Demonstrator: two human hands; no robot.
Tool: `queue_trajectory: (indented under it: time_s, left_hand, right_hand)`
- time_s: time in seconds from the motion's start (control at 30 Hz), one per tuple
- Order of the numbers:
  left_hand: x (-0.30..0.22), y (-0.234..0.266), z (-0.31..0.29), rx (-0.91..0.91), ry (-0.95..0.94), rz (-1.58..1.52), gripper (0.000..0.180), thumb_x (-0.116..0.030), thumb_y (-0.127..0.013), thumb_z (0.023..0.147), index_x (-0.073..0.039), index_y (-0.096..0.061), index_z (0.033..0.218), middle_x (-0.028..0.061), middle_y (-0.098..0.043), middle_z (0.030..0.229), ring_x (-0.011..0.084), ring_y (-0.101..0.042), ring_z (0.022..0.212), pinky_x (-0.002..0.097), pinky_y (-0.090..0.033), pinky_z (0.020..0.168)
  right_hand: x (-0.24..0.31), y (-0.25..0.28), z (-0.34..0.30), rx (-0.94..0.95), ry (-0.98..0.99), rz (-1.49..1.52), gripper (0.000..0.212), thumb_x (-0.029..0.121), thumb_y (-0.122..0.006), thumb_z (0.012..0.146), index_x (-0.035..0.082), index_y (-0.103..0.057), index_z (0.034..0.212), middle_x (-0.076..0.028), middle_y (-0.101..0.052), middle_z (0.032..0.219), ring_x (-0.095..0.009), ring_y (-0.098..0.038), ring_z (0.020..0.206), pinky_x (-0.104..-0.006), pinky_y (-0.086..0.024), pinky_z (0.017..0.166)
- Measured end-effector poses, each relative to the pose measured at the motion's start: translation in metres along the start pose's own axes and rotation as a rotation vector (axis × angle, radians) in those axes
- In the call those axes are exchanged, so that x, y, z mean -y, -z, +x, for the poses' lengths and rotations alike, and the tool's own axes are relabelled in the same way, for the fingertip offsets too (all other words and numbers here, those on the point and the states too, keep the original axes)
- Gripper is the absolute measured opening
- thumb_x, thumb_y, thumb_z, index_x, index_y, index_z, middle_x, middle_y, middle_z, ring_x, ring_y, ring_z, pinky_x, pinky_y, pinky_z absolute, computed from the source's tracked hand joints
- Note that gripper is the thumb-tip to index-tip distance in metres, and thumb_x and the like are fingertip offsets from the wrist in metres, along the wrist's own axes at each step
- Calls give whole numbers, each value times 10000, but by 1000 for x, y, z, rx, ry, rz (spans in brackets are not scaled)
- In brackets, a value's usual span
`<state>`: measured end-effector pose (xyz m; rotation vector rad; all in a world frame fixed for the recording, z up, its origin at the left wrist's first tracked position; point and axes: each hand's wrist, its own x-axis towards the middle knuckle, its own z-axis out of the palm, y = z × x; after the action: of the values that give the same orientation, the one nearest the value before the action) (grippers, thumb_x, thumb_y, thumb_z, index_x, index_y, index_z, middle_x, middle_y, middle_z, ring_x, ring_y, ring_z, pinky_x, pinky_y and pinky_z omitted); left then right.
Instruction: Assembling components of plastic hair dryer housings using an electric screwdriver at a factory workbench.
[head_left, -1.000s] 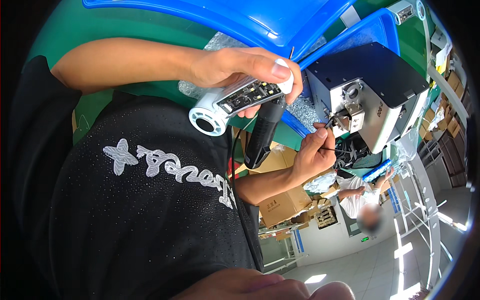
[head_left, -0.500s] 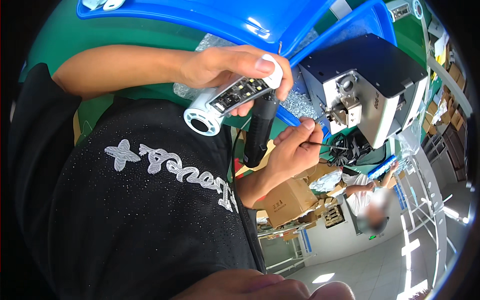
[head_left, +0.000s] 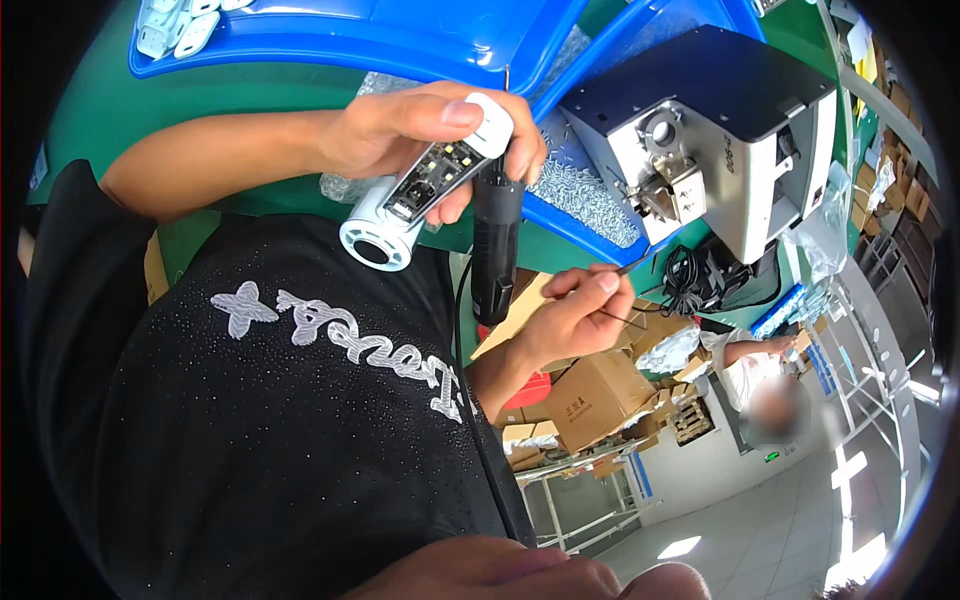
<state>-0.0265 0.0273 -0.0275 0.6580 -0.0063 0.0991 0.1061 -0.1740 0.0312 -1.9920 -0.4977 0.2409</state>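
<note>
My left hand [head_left: 425, 130] is closed around a white plastic housing [head_left: 492, 128], whose open side shows a dark circuit board [head_left: 432, 178] and whose lower end is a round ring. The same hand also grips a black electric screwdriver [head_left: 496, 240], held upright with its bit pointing up past the fingers. My right hand [head_left: 580, 312] pinches a thin dark pointed tool [head_left: 634, 264]; its exact kind is unclear. That hand is just below a screw feeder [head_left: 700, 130], a box with a black top and a metal outlet, and apart from it.
A blue tray [head_left: 330, 52] with white plastic parts [head_left: 178, 25] lies at the back left. Beside the feeder, a blue bin [head_left: 565, 232] holds many small screws [head_left: 585, 200]. Coiled black cables [head_left: 690, 280] lie near it. Cardboard boxes [head_left: 590, 395] and another person [head_left: 750, 375] are beyond.
My right hand has drawn the thin tool away from the feeder's outlet. My left hand, still holding the housing and screwdriver, has shifted left in the picture. The view has also moved slightly.
</note>
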Motion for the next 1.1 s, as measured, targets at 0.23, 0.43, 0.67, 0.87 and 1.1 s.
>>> queue_trajectory:
  time_s: [0.23,0.43,0.67,0.87,1.1]
  left_hand:
    - [4,1,0,-7,-40,-19,694,-649,-481,899,19,-526,1086,241,-466,1208,116,-670,646,215,-575,554]
    - [6,1,-4,8,-80,-48,664,-628,-477,912,13,-523,1074,262,-454,1230,141,-667,628,219,-553,520]
    - [4,-15,-3,126,-86,-397,601,-611,-451,947,-19,-513,1034,306,-432,1242,218,-656,518,287,-538,421]
    - [-5,-36,0,66,-26,-420,635,-593,-459,939,-14,-431,1197,303,-398,1313,228,-665,569,277,-541,434]
    - [-50,-55,-2,40,-18,100,835,-567,-580,901,31,-310,1417,292,-544,1301,187,-669,661,240,-523,542]
  right_hand:
    - [-34,58,89,-246,25,-455,295,239,-640,963,-39,-585,1042,-87,-614,663,-125,-563,526,-251,-432,486]
    - [-14,69,91,-179,120,-734,445,167,-702,911,-59,-551,1263,-160,-712,1050,-213,-706,888,-313,-568,761]
    - [-26,26,24,387,838,-61,394,31,-761,790,-76,-632,1146,-191,-653,1194,-332,-676,969,-417,-548,825]
    - [-13,-33,0,380,913,498,492,506,-716,849,255,-578,1249,-166,-625,1208,-342,-603,1106,-513,-452,934]
    - [35,-13,26,129,759,624,863,788,-174,915,131,-318,1457,-147,-603,1040,-332,-609,962,-511,-474,916]
